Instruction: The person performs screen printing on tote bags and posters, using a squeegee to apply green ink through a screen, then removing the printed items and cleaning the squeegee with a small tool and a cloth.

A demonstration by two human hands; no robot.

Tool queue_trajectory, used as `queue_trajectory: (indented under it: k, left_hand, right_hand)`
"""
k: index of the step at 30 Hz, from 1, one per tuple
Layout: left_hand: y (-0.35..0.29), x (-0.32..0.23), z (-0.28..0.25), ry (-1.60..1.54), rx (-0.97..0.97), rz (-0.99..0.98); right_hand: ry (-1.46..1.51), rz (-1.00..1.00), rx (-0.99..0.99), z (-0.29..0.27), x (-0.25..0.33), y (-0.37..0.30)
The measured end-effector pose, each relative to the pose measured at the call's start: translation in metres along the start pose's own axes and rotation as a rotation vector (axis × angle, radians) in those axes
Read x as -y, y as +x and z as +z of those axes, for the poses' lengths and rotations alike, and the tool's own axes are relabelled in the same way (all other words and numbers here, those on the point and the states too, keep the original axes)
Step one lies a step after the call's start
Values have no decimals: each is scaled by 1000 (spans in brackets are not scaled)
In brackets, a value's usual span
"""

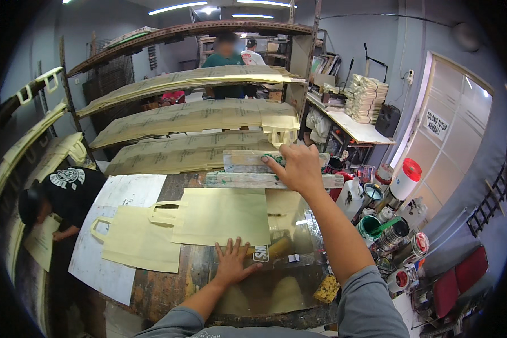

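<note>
A pale yellow cloth bag [222, 217] with a looped handle lies flat on the work table, its near edge by my left hand [233, 266]. That hand rests open, fingers spread, with the fingertips at the bag's edge. Beyond the bag, my right hand [300, 169] is closed over a paint-stained wooden bar [245, 160], thumb on the near side. A second long bar [242, 180] with green smears lies just in front of it. To the left, another yellow bag [143, 239] lies partly under the first one's handle.
Racks of flat yellow bags [191, 118] stand behind the table. A white board [118, 197] covers its left part, and a yellow sponge [327, 288] sits near the right edge. Paint cans [394, 234] crowd the right side. At left, a person in black [70, 194] handles a bag.
</note>
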State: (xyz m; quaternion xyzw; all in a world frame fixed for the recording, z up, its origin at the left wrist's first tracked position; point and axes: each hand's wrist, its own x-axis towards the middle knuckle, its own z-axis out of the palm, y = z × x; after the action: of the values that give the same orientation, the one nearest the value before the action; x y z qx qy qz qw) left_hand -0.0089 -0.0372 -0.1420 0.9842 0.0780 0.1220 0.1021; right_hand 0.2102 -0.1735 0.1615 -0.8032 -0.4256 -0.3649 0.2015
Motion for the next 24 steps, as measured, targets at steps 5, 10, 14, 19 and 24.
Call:
queue_trajectory:
  k: [5,10,14,19,24]
  left_hand:
    - [1,0,-1,-2,-18,9]
    - [-2,1,-4,-28,-11,-2]
    - [-7,4,3,-13,3,-35]
    - [-3,2,-3,27,32,-22]
    - [-1,5,1,-67,2,-32]
  right_hand:
    - [-4,-32,-55,6,-4,-3]
    - [-47,-30,-64,10,-2,-3]
    - [-68,-5,22,3,5,-4]
    - [-39,-39,-18,4,7,-7]
    - [-1,-13,-13,2,9,-6]
